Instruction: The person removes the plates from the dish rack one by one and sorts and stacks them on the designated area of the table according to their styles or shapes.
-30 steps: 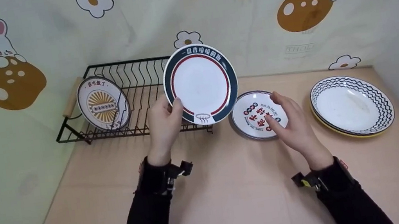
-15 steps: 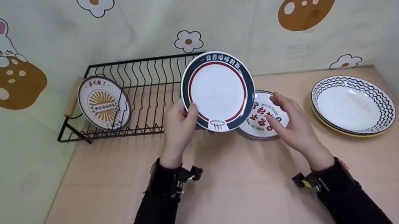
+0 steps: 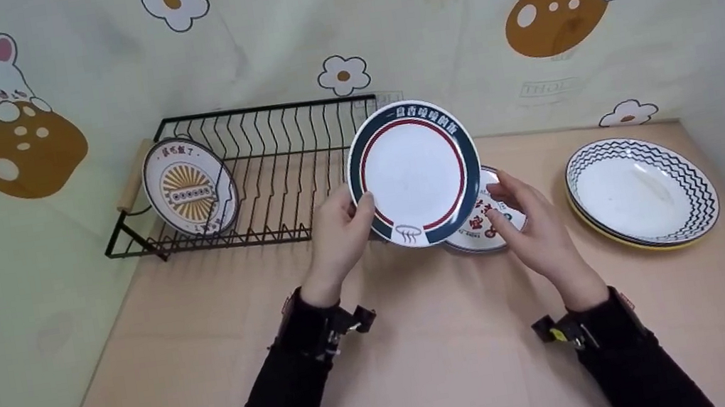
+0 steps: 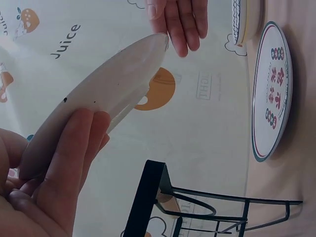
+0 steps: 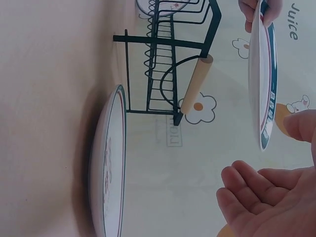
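Note:
My left hand grips a white plate with a dark teal rim and a red ring, thumb on its face and fingers behind. The plate is tilted up above the table, its pale underside facing the left wrist view. My right hand is just right of it, thumb and fingers spread; in the right wrist view a gap separates this hand from the plate's edge. Below, a plate with red lettering lies on the table, partly hidden by the held plate.
A black wire dish rack with a wooden handle stands at the back left. One plate with a yellow sunburst leans upright in its left end. To the right lies a stack of wavy-rimmed dishes. A printed cloth hangs behind.
My left hand has carried the teal-rimmed plate right and slightly down, away from the rack and closer to my right hand. The right hand has barely moved.

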{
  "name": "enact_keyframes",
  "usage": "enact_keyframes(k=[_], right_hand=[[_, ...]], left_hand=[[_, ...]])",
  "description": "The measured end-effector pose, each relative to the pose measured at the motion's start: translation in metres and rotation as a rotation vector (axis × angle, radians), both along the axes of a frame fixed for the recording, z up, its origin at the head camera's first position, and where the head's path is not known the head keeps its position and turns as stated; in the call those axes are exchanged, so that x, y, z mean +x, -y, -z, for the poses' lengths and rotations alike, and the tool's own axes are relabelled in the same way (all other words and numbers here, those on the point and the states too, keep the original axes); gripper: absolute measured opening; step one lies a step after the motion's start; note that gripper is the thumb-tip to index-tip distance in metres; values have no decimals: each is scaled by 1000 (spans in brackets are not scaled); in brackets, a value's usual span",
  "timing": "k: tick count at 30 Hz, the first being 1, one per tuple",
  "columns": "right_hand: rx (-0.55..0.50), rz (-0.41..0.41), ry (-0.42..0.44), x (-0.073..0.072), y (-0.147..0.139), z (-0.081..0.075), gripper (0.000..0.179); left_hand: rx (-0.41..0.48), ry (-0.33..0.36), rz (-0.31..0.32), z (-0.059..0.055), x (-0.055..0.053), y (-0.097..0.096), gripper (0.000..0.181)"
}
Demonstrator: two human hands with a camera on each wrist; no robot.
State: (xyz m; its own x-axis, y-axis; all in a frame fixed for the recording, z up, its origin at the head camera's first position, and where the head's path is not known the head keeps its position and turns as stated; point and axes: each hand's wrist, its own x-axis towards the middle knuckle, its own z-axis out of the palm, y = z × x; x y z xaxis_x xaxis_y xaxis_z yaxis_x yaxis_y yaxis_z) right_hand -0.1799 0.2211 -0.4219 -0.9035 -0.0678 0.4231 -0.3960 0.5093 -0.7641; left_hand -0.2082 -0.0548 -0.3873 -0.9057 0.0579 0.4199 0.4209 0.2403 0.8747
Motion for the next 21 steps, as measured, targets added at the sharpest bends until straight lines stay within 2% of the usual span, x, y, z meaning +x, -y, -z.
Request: enact_keyframes(k=[6,10,21], right_hand=[[-66,-35,16,0,0,0,53],[-129,-53,59,1,1,-1,45],[-232,-78,204,3,-1,-4,26]], left_hand=[[52,40,94,2,2,-4,18],[95,83,151,4,4,-7,22],[77,159,209,4,5,-10,21]])
